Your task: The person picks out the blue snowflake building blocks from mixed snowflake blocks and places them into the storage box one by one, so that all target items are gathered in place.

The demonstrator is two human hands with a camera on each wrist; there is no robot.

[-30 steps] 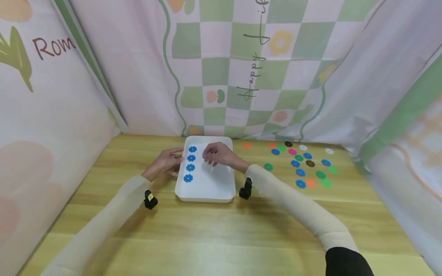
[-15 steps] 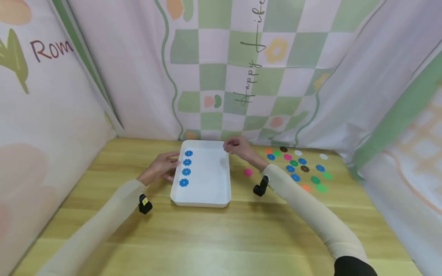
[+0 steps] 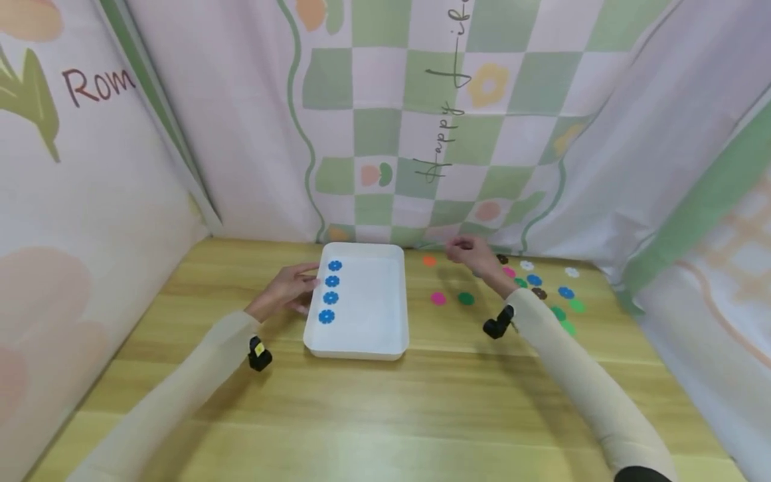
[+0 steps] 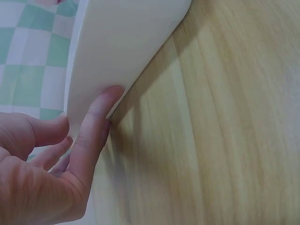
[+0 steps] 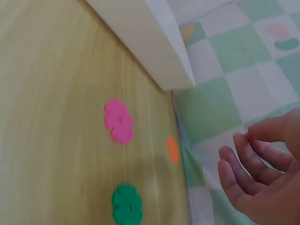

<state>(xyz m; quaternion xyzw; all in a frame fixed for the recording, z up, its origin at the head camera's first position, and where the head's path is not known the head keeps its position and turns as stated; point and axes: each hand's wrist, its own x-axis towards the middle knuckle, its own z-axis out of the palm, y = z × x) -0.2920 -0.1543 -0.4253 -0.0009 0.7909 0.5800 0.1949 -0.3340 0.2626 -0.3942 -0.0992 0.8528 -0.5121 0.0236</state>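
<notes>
A white tray (image 3: 373, 301) sits on the wooden table, with a column of several blue flower-shaped discs (image 3: 331, 298) along its left side. My left hand (image 3: 291, 288) is at the tray's left edge. In the left wrist view, its extended fingers (image 4: 101, 110) rest against the outer wall and the thumb tip is at the rim. My right hand (image 3: 476, 256) hovers above the table to the right of the tray. Its fingers (image 5: 239, 173) are loosely bent, with nothing visible between them. Below it lie a pink flower disc (image 5: 118, 121) and a green one (image 5: 127, 205).
An orange disc (image 3: 429, 261) lies by the tray's far right corner. Farther right, several loose discs are scattered, among them a blue one (image 3: 566, 292) and a brown one (image 3: 539, 293). A checked curtain (image 3: 385, 134) hangs behind the table's back edge.
My right hand has moved right, from over the tray past its right rim to above the table. The left hand stays at the tray's left edge. The blue discs have not moved within the tray.
</notes>
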